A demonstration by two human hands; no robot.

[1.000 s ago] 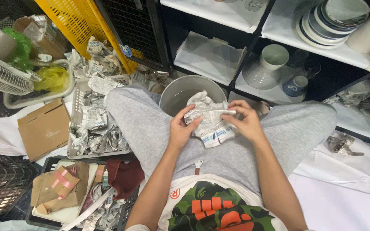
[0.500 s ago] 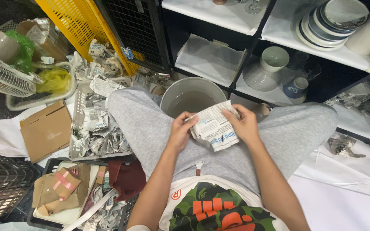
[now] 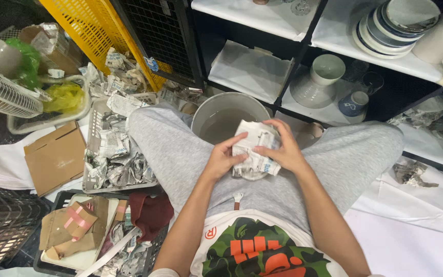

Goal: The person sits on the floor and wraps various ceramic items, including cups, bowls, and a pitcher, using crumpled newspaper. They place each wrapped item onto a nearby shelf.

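Note:
I sit with grey-trousered legs apart, and both hands hold a bundle wrapped in crumpled newspaper (image 3: pixel 255 150) over my lap. My left hand (image 3: pixel 220 160) grips its left side with the thumb on top. My right hand (image 3: pixel 284 149) covers its right side and top edge, fingers curled over the paper. What is inside the wrapping is hidden. A grey metal bucket (image 3: pixel 220 110) with murky water stands between my knees, just beyond the bundle.
A grey tray of crumpled newspaper (image 3: pixel 114 154) lies at my left, with a cardboard box (image 3: pixel 56 158) and a black crate of scraps (image 3: pixel 78 231). Black shelves ahead hold a pale vase (image 3: pixel 320 79), a small blue cup (image 3: pixel 352 102), stacked plates (image 3: pixel 393 23) and a white jug (image 3: pixel 442 38). A yellow crate (image 3: pixel 85 25) leans behind.
The newspaper bundle has been folded tighter and turned in my hands, and it sits a little lower and closer to my body. My right hand has shifted over its top.

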